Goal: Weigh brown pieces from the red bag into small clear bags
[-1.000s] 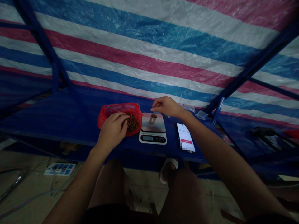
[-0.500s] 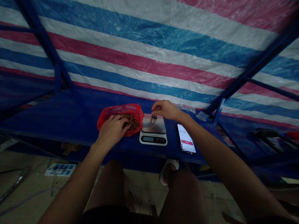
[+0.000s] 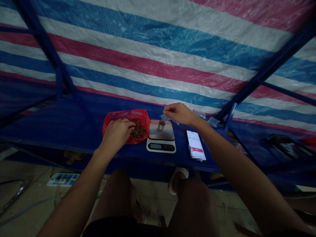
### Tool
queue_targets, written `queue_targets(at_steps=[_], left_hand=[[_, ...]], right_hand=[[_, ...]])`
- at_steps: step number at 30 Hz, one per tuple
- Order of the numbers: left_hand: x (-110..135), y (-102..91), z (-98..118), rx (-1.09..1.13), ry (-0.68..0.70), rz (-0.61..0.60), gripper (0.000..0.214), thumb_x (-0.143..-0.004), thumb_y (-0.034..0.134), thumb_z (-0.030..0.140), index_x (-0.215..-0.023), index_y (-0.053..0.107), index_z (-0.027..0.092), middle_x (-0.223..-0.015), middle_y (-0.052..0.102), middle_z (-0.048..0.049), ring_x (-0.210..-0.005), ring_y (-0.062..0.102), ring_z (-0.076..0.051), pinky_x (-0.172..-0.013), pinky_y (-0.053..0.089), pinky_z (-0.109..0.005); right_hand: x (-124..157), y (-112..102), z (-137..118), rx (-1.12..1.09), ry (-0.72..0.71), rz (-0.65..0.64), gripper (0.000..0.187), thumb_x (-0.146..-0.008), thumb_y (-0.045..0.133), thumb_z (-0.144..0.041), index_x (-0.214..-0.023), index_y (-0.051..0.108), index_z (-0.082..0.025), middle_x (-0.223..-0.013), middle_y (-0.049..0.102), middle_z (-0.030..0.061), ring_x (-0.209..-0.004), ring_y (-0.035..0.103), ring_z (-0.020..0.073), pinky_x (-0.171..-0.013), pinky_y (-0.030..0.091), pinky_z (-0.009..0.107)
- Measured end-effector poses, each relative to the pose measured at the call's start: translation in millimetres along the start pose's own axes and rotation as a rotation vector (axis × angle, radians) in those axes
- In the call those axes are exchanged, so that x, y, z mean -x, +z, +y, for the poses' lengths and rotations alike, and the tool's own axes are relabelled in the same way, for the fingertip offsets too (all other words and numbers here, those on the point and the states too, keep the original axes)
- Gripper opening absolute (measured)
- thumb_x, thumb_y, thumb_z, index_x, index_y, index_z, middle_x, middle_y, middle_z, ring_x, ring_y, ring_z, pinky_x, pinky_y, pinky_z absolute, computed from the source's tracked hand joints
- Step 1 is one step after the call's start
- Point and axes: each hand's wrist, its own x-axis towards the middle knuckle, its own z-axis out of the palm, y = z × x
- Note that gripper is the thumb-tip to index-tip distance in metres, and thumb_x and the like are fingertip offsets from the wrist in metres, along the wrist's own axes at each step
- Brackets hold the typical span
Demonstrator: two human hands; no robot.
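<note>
A red plastic bag (image 3: 123,116) lies open on the blue shelf (image 3: 74,125), full of small brown pieces (image 3: 138,129). My left hand (image 3: 117,133) rests in its mouth, fingers curled over the pieces. Right of it stands a small kitchen scale (image 3: 161,140) with a little metal cup (image 3: 161,124) on its plate. My right hand (image 3: 179,113) hovers just behind and right of the cup, fingers pinched on a small clear plastic bag (image 3: 166,118).
A phone (image 3: 196,145) with a lit screen lies right of the scale. More small clear bags (image 3: 211,121) lie behind it by a blue frame post. A striped tarp hangs behind. A power strip (image 3: 63,179) and cables lie on the floor below, by my knees.
My right hand has lifted from just over the cup and moved slightly right, now with a clear bag showing in its pinch. My left hand stays in the red bag.
</note>
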Motion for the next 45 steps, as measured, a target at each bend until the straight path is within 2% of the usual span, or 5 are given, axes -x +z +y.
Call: queue_targets(at_steps=[6, 13, 21, 30, 45], left_hand=[[-13.8, -3.1, 2.6, 0.192, 0.037, 0.060, 0.029, -0.096, 0.059, 0.025, -0.112, 0.083, 0.026, -0.117, 0.082, -0.0060, -0.108, 0.076, -0.029, -0.100, 0.056, -0.042], [-40.1, -11.7, 36.7, 0.752, 0.001, 0.126, 0.023, -0.090, 0.071, 0.031, -0.105, 0.084, 0.020, -0.107, 0.084, -0.0060, -0.097, 0.077, -0.024, -0.094, 0.059, -0.035], [-72.0, 12.2, 53.4, 1.076, -0.037, 0.030, 0.030, -0.083, 0.081, 0.036, -0.104, 0.085, 0.016, -0.101, 0.084, -0.0091, -0.090, 0.076, -0.023, -0.086, 0.059, -0.036], [-80.7, 23.4, 59.2, 1.102, -0.040, -0.020, 0.026, -0.083, 0.078, 0.031, -0.101, 0.084, 0.014, -0.100, 0.084, -0.0101, -0.086, 0.075, -0.021, -0.080, 0.058, -0.034], [-89.1, 33.8, 72.2, 0.608, 0.215, 0.013, 0.024, -0.087, 0.063, 0.015, -0.099, 0.084, 0.021, -0.097, 0.084, -0.0068, -0.088, 0.077, -0.022, -0.084, 0.056, -0.034]], right_hand=[[8.0, -3.6, 3.8, -0.107, 0.029, 0.025, 0.022, -0.092, 0.067, -0.037, -0.091, 0.079, -0.019, -0.084, 0.077, 0.0049, -0.075, 0.067, 0.0196, -0.070, 0.051, 0.033], [12.0, 0.4, -25.5, -0.315, -0.028, 0.011, 0.025, -0.084, 0.080, -0.033, -0.104, 0.075, -0.019, -0.103, 0.077, 0.0083, -0.090, 0.071, 0.0206, -0.083, 0.059, 0.036], [7.7, 10.8, -27.0, -0.493, -0.016, 0.007, 0.027, -0.081, 0.082, -0.030, -0.103, 0.071, -0.019, -0.095, 0.077, 0.0069, -0.090, 0.073, 0.0210, -0.084, 0.062, 0.038], [9.5, 15.1, -8.3, -0.555, 0.052, 0.062, 0.035, -0.073, 0.090, -0.037, -0.098, 0.072, -0.019, -0.095, 0.079, 0.0071, -0.090, 0.074, 0.0207, -0.088, 0.062, 0.039], [16.8, 17.4, 16.4, -0.246, 0.037, 0.008, 0.011, -0.083, 0.072, -0.025, -0.091, 0.078, -0.021, -0.093, 0.080, 0.0053, -0.083, 0.073, 0.0185, -0.081, 0.058, 0.035]])
